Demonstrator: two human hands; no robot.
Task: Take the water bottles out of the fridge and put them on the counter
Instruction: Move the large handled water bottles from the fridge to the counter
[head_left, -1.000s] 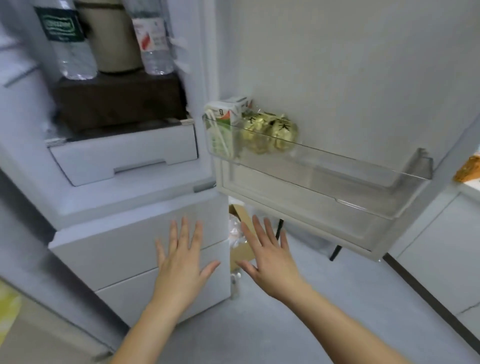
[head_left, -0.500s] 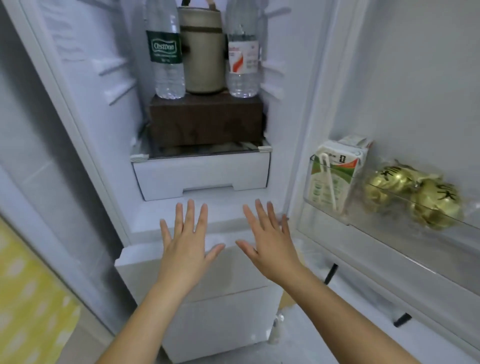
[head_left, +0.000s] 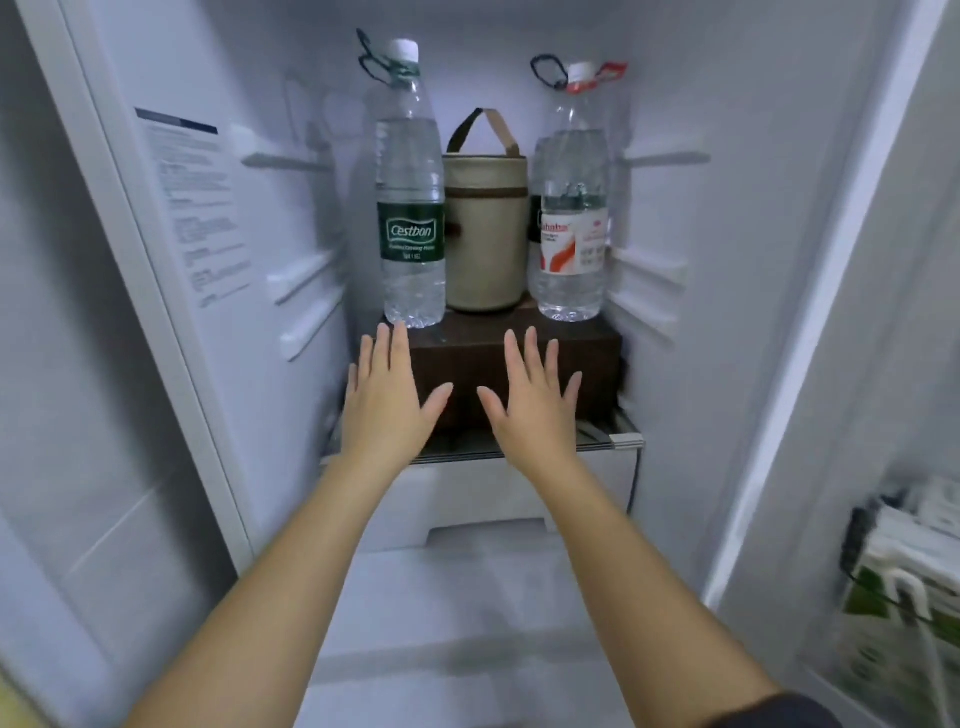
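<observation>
Two clear plastic water bottles are standing upright at upper centre inside the white fridge (head_left: 291, 156): the green-labelled bottle (head_left: 411, 208) and the red-and-white-labelled bottle (head_left: 571, 218). They are flanking one beige cylindrical bag (head_left: 485, 234) on one dark brown box (head_left: 467, 348). The left hand (head_left: 387, 400) and right hand (head_left: 535, 405) are hovering before the box, fingers spread wide and holding nothing. Half a second ago both were lower, before the white drawer (head_left: 467, 499).

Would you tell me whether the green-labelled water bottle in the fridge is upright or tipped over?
Upright: the green-labelled bottle stands on its base on the brown box, cap uppermost.
</observation>
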